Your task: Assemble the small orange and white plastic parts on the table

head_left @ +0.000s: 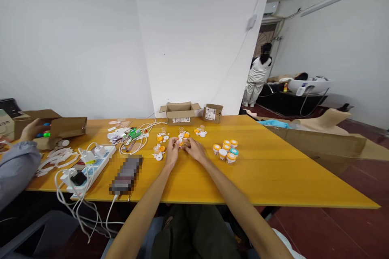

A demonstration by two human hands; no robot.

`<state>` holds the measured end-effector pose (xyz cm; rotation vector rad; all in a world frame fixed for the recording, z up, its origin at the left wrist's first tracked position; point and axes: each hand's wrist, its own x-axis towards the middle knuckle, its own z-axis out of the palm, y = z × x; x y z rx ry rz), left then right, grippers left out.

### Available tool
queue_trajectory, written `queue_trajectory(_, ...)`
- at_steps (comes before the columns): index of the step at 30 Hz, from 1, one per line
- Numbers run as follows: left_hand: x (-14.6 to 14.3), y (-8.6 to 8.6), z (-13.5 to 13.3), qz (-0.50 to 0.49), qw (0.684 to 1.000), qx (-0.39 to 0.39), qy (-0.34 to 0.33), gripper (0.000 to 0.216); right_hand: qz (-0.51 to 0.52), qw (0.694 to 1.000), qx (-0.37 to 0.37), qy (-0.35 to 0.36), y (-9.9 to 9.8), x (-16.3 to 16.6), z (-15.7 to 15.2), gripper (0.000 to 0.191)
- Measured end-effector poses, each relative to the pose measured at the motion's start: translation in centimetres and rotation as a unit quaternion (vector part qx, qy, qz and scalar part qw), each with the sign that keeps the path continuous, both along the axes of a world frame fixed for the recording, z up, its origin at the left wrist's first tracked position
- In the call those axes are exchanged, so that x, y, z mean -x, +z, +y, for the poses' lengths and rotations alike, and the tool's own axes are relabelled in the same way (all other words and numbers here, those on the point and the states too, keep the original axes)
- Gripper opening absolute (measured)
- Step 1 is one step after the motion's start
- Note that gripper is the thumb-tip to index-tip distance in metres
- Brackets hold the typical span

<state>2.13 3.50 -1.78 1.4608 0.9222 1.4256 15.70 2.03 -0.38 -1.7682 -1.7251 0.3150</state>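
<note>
Over the middle of the table, my left hand (172, 150) and my right hand (195, 149) meet with fingers closed. A small white-and-orange lid part (180, 142) shows at my left fingertips. At my right fingertips is what looks like a small clear jar (185, 144), partly hidden by the fingers. Around my hands lie loose orange rings (162, 149), white discs (159, 156) and clear jars (181, 130), in small groups. To the right of my right hand stand several lidded jars (231, 157), mostly orange-rimmed, one with a teal lid (234, 151).
An open cardboard box (180, 118) and a smaller box (212, 113) stand by the wall. On the left are a phone (126, 174), a power strip (100, 166) and tangled cables. A co-worker's hand (29, 130) reaches into another box (68, 126). Another person (257, 75) stands far back.
</note>
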Motion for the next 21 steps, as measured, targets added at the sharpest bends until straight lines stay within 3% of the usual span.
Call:
queue_trajectory(4,0.0,0.3,-0.2,-0.001,1.0,-0.016,-0.021,0.02,0.115,0.99,-0.076,0.012,-1.9,-0.6,0.1,0.028)
queue_trajectory(9,0.0,0.6,-0.6,-0.003,0.999,-0.023,-0.036,0.023,0.219,0.957,-0.153,0.112,-3.2,-0.4,-0.6,0.026)
queue_trajectory(13,0.1,0.8,-0.9,-0.001,0.998,-0.026,-0.049,0.026,0.239,0.945,-0.179,0.134,-3.2,-0.1,-1.1,0.028)
queue_trajectory(21,0.1,1.7,-2.1,0.002,0.989,-0.012,-0.148,0.038,0.204,0.951,-0.203,0.116,-3.0,-0.4,-1.8,0.029)
